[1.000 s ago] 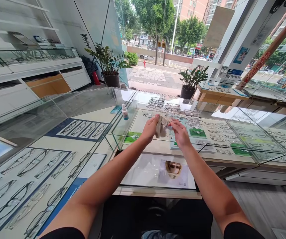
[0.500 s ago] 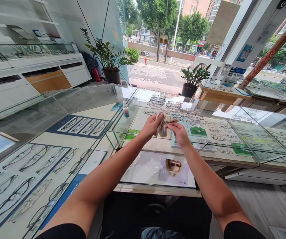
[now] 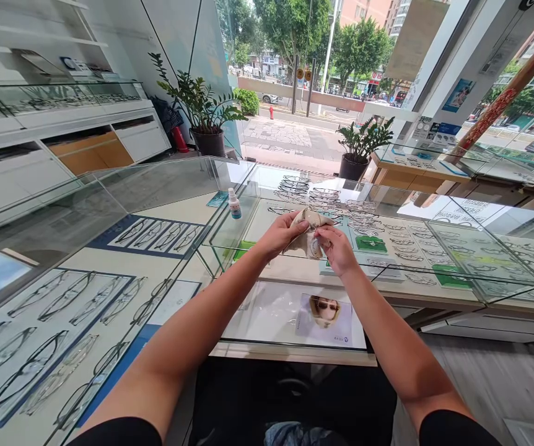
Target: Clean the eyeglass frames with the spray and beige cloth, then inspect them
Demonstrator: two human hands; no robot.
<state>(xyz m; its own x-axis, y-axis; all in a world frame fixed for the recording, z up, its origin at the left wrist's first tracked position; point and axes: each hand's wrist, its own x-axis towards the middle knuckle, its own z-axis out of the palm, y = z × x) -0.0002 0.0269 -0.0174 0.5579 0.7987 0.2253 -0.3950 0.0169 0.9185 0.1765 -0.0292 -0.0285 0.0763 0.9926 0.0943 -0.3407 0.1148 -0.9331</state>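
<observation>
Both my hands are raised together over the glass display counter [image 3: 290, 269]. My left hand [image 3: 285, 234] is closed on a beige cleaning cloth [image 3: 312, 218], with the thumb pressed on top of it. The cloth is bunched around a pair of eyeglasses, of which a clear lens [image 3: 314, 248] shows below the folds; most of the frame is hidden. With its fingertips pinched at the right side of the eyeglasses, my right hand [image 3: 337, 248] is closed too. A small white spray bottle [image 3: 234, 204] stands upright on the glass, left of my hands.
Rows of eyeglasses [image 3: 325, 197] lie inside the glass case beyond my hands. More frames lie on trays [image 3: 155, 235] in the left case. A printed card [image 3: 325, 319] with a face in sunglasses lies under the near glass. Potted plants [image 3: 211, 142] stand by the window.
The cloth has been refolded and its flap now spreads lower left. My left hand has shifted slightly, and the clear lens shows nearer my right fingertips.
</observation>
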